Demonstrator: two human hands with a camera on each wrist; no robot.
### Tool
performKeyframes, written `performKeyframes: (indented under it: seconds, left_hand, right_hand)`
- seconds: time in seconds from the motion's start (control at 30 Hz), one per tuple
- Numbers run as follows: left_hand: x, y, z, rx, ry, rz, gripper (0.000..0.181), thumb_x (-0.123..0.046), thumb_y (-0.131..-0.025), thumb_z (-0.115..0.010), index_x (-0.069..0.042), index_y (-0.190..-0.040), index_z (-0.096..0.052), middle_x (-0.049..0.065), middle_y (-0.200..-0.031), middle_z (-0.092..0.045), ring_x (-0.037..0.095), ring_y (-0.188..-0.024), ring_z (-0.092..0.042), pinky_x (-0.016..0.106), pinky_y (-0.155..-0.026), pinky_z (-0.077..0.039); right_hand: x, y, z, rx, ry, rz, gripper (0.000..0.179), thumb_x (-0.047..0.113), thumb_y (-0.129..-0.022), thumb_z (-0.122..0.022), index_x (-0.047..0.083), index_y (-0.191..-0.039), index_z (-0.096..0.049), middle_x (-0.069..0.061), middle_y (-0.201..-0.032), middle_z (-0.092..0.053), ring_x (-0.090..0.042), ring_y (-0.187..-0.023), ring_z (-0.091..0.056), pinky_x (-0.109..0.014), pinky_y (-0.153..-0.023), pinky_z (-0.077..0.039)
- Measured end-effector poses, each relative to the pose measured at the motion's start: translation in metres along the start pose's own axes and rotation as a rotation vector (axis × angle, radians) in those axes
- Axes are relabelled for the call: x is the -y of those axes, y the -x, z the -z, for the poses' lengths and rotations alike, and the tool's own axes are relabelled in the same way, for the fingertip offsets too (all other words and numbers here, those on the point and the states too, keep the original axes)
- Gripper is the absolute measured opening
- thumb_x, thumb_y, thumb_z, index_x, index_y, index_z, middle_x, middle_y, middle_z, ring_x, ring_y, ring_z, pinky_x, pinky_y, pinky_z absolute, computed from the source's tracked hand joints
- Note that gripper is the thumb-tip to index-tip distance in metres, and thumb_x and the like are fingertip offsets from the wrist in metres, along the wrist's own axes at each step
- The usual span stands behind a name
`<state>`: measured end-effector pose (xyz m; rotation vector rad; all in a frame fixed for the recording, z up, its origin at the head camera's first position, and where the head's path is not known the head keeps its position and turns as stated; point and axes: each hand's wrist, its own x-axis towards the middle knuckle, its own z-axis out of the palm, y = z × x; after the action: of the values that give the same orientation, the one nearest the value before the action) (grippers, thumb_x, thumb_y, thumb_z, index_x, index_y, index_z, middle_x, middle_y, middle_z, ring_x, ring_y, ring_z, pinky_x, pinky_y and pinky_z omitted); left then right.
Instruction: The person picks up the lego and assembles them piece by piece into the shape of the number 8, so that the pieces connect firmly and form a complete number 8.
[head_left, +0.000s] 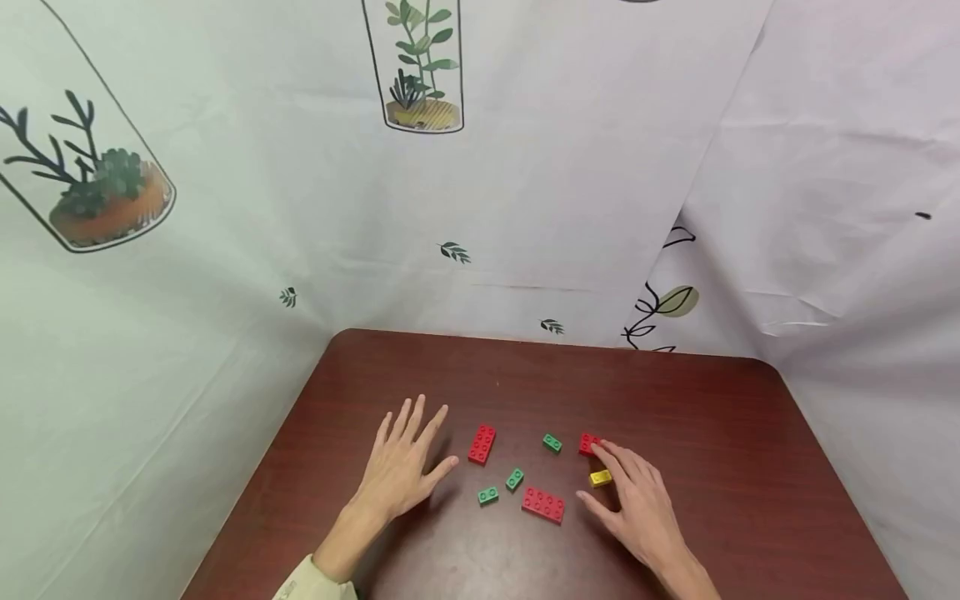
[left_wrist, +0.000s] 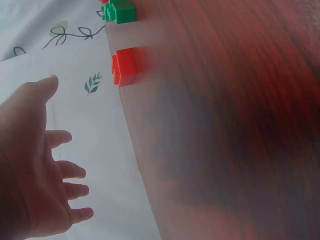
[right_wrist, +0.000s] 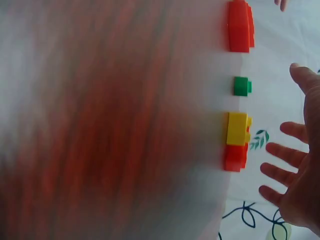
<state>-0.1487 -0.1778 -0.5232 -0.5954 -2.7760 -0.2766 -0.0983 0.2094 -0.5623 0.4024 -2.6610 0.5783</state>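
My left hand [head_left: 397,471] is spread with straight fingers over the left of the table, left of a long red brick [head_left: 482,444] and holding nothing. My right hand [head_left: 637,504] hovers near a yellow brick [head_left: 600,478] and a red brick [head_left: 588,443], which its fingers partly cover in the head view. In the right wrist view a gap shows between the fingers and the yellow brick [right_wrist: 237,128]. Between the hands lie another long red brick [head_left: 543,505] and three small green bricks, one at the back [head_left: 552,443], one in the middle [head_left: 514,479], one in front [head_left: 488,496].
The bricks lie loose and apart on a dark reddish-brown wooden table [head_left: 450,358] with rounded back corners. White cloth [head_left: 525,208] printed with plants hangs behind the table and along both sides. A light sleeve [head_left: 315,581] covers the left forearm.
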Motion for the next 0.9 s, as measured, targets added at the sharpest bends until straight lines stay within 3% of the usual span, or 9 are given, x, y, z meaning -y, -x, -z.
performKeyframes:
  seconds: [0.2,0.43,0.73,0.9]
  left_hand:
    - [-0.001,0.002,-0.001,0.021,-0.005,0.009,0.082,-0.060,-0.096,-0.069,-0.018,-0.163,-0.045,0.024,-0.167,-0.036,0.045,-0.153,-0.034,0.067,-0.119,-0.028]
    - [-0.004,0.004,-0.001,0.023,0.016,-0.001,0.082,-0.057,-0.096,-0.071,-0.015,-0.162,-0.047,0.022,-0.164,-0.042,0.043,-0.151,-0.039,0.064,-0.117,-0.033]
    - [-0.013,0.006,-0.006,0.042,0.046,-0.035,0.075,-0.053,-0.098,-0.071,-0.013,-0.158,-0.051,0.016,-0.154,-0.056,0.039,-0.141,-0.052,0.059,-0.110,-0.041]
    - [-0.016,0.008,-0.009,0.027,0.075,-0.057,0.071,-0.051,-0.097,-0.074,-0.014,-0.155,-0.055,0.011,-0.146,-0.063,0.034,-0.133,-0.060,0.056,-0.106,-0.046]
  right_hand:
    - [0.011,-0.001,-0.005,-0.009,-0.056,0.025,0.072,0.042,-0.080,-0.094,0.012,-0.140,-0.068,-0.007,-0.136,-0.066,-0.028,-0.119,-0.062,-0.051,-0.089,-0.052]
    - [0.024,0.001,-0.009,0.025,-0.082,0.026,0.060,0.042,-0.080,-0.094,0.013,-0.129,-0.073,0.002,-0.120,-0.071,-0.018,-0.107,-0.068,-0.047,-0.085,-0.058]
    - [0.032,0.002,-0.011,0.186,-0.169,-0.069,0.052,0.048,-0.081,-0.092,0.017,-0.120,-0.076,0.009,-0.110,-0.072,-0.009,-0.096,-0.068,-0.038,-0.081,-0.058]
    - [0.033,0.003,-0.013,0.240,-0.192,-0.080,0.048,0.048,-0.081,-0.092,0.020,-0.116,-0.075,0.013,-0.107,-0.069,-0.005,-0.092,-0.064,-0.035,-0.078,-0.056]
